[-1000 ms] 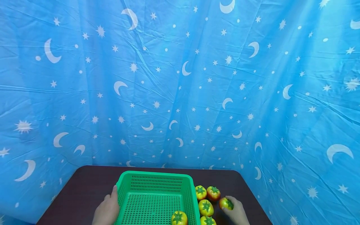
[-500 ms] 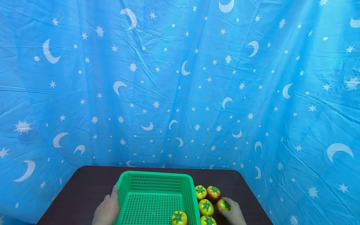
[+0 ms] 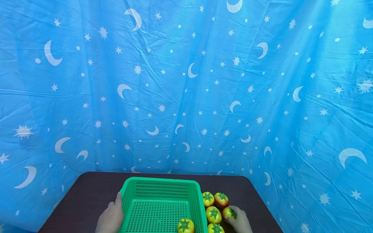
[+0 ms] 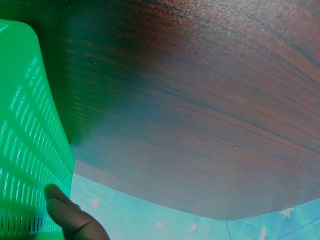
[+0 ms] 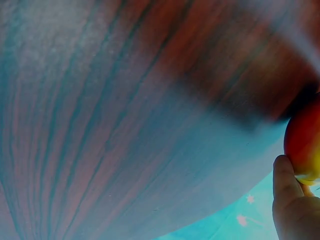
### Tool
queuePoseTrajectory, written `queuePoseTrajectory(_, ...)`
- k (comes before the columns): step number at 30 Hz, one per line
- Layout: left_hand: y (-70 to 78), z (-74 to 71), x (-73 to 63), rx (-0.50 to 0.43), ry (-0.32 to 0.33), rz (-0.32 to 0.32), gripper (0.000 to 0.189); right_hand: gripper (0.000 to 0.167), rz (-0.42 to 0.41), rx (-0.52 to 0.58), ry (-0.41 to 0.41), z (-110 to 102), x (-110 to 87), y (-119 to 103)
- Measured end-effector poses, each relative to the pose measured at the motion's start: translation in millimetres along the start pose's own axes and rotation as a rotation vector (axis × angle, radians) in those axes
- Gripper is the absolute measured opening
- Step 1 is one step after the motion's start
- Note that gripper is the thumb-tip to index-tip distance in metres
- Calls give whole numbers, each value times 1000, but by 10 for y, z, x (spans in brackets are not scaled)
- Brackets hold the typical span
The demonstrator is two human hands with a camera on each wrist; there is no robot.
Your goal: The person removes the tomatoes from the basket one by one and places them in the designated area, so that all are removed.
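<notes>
A green plastic basket [image 3: 158,204] with slotted walls takes up the middle of the table's front. My left hand [image 3: 111,216] grips its left side, thumb at the rim; in the left wrist view the fingers [image 4: 75,220] lie against the outer wall. One yellow tomato [image 3: 186,226] with a green star-shaped top sits inside, at the near right. My right hand [image 3: 239,220] holds a red-and-yellow tomato [image 3: 228,212] right of the basket, fingers curled over its far side. That tomato [image 5: 306,142] is partly cut off in the right wrist view.
Several more tomatoes stand along the basket's right wall, among them a yellow tomato [image 3: 213,215] and a redder tomato [image 3: 221,200]. They lie between the basket and my right hand. The dark wooden table [image 3: 93,191] ends at a blue curtain [image 3: 175,97] with moons and stars.
My right hand has moved left with its tomato, bringing it close to the other tomatoes beside the basket. My left hand and the basket have stayed in place.
</notes>
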State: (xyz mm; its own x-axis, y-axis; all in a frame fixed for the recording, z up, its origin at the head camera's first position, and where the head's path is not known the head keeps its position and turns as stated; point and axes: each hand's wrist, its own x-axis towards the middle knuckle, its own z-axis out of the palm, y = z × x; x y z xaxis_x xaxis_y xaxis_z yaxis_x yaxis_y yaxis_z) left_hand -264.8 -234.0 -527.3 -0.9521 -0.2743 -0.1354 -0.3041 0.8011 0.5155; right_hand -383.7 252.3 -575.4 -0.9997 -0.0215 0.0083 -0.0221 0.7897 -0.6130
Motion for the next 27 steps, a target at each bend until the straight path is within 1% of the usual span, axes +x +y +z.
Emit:
queuePoseTrajectory(5, -1, 4, 7, 0, 0, -3, 58, 45, -17, 3, 13, 25, 3, -16)
queuePoseTrajectory(8, -4, 6, 13, 2, 1, -3, 58, 42, -38, 23, 13, 31, 0, -27)
queuePoseTrajectory(10, -2, 4, 17, 3, -2, -7, 58, 42, -36, 50, 13, 27, -8, -41)
queuePoseTrajectory(15, 0, -1, 22, -6, -13, -11, 59, 46, -13, 73, 7, 30, -7, -65)
queuePoseTrajectory(20, -5, 3, 9, -9, -2, 1, 58, 49, 6, 88, -15, 33, 5, -73)
queuePoseTrajectory(27, -4, -3, -6, -18, -6, 1, 58, 54, -47, 77, 8, 60, 10, -48)
